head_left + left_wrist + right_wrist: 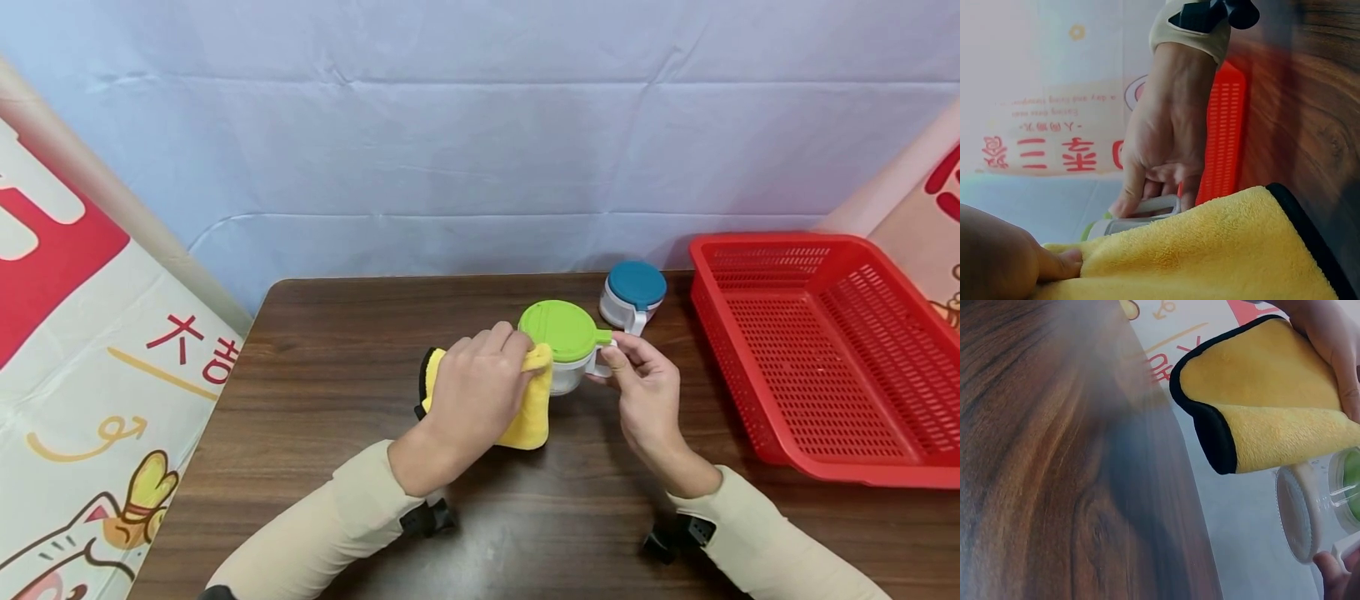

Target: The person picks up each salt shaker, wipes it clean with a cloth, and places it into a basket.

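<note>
A clear seasoning jar (566, 379) has a green lid (558, 329) and a white side handle (1161, 204). My right hand (651, 392) grips that handle between thumb and fingers. From the other side, my left hand (480, 387) holds a yellow towel (531, 421) with black edging against the jar's left side and the lid's edge. The right wrist view shows the base of the jar (1294, 512), which is off the table. In that view the towel (1260, 381) hangs folded from the left hand. The towel hides part of the jar in the left wrist view.
Behind the right hand, a second jar (636, 287) with a blue lid stands near the table's back edge. A large red plastic basket (750, 400) sits on the right. The brown wooden table (322, 358) meets a pale cloth backdrop (480, 158).
</note>
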Demonstrator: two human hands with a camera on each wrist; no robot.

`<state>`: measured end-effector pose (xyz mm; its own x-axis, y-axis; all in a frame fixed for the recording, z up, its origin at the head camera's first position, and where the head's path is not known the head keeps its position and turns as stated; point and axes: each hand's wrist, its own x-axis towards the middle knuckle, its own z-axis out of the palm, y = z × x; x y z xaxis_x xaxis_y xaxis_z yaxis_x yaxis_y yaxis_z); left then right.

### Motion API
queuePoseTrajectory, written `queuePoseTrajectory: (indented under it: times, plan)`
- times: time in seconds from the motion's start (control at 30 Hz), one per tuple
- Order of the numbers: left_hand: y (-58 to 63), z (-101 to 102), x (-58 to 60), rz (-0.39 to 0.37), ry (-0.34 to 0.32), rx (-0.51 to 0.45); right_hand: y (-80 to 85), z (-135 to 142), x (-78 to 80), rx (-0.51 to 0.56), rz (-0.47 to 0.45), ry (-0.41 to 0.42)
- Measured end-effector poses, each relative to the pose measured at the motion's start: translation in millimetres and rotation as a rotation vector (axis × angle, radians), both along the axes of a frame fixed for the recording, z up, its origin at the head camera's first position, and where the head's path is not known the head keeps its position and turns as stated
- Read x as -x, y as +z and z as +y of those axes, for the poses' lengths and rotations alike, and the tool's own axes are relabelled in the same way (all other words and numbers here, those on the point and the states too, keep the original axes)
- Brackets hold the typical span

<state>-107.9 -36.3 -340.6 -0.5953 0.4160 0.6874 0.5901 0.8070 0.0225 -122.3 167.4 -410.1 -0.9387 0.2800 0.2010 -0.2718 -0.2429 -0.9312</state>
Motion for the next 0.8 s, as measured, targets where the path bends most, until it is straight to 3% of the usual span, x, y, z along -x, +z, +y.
queuePoseTrajectory:
  times: [0.8]
  plan:
    - [4.1, -13, 10.7, -0.005, 0.051, -0.016, -0.9, 10, -2.3, -0.011, 0.039, 0.083]
